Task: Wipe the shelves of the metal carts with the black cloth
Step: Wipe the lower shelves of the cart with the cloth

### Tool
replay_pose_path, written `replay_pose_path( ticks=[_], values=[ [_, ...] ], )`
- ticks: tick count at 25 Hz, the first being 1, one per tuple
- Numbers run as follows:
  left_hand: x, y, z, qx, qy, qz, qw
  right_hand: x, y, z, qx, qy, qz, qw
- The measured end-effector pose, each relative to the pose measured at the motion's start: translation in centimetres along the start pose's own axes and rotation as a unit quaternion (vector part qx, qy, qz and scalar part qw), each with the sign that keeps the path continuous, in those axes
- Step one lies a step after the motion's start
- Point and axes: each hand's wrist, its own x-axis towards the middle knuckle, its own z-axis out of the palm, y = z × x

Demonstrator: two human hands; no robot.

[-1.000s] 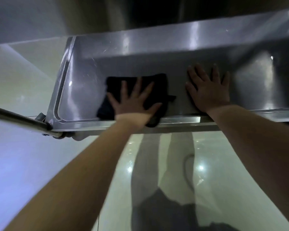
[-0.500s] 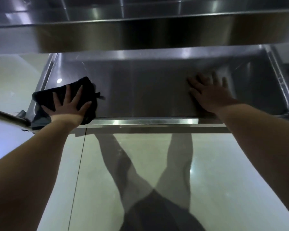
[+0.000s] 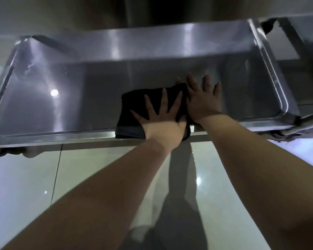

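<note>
A shiny metal cart shelf (image 3: 49,105) with a raised rim spans the view. The black cloth (image 3: 134,100) lies near the shelf's front edge, right of centre, and hangs slightly over the rim. My left hand (image 3: 161,120) presses flat on the cloth with fingers spread. My right hand (image 3: 204,100) lies flat on the bare metal right beside it, fingers apart, touching the cloth's right edge and holding nothing.
An upper shelf of the cart (image 3: 152,8) overhangs at the top. A second metal cart frame (image 3: 296,38) stands at the right. Glossy pale floor tiles (image 3: 34,177) lie below, with my legs and their shadow in the middle.
My left hand has swept the cloth from the shelf's left end to right of centre, up against my right hand. The right hand stayed planted on the shelf.
</note>
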Motion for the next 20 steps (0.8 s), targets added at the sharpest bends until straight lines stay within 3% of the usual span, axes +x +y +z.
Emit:
replay_pose_path(
  ticks=[3,6,9,12,14,17,20],
  values=[
    [1.1,-7.5,-0.7,0.017,0.025,-0.026,0.999,-0.2,-0.6,-0.3,0.02,0.005,0.001,1.0],
    [1.4,-14.9,-2.4,0.021,-0.002,-0.084,0.996,-0.2,0.8,-1.1,0.031,0.008,-0.022,0.999],
    [1.5,-15.9,-2.5,0.01,0.002,-0.094,0.996,-0.1,5.9,-2.1,0.024,0.005,0.049,0.999],
    [1.8,-14.0,-1.8,-0.003,0.013,-0.098,0.995,-0.9,8.4,-1.8,0.022,-0.038,0.105,0.993],
    [2.4,-10.6,-1.3,0.019,0.03,-0.08,0.996,-1.4,8.1,-1.4,0.024,-0.016,0.11,0.994],
    [3.7,-1.2,-0.6,0.029,0.019,-0.006,0.999,-1.0,7.9,-1.6,0.058,-0.004,0.104,0.993],
    [3.5,9.1,-0.1,0.023,-0.045,0.057,0.997,-0.6,8.9,-2.3,0.184,-0.001,0.125,0.975]
  ],
)
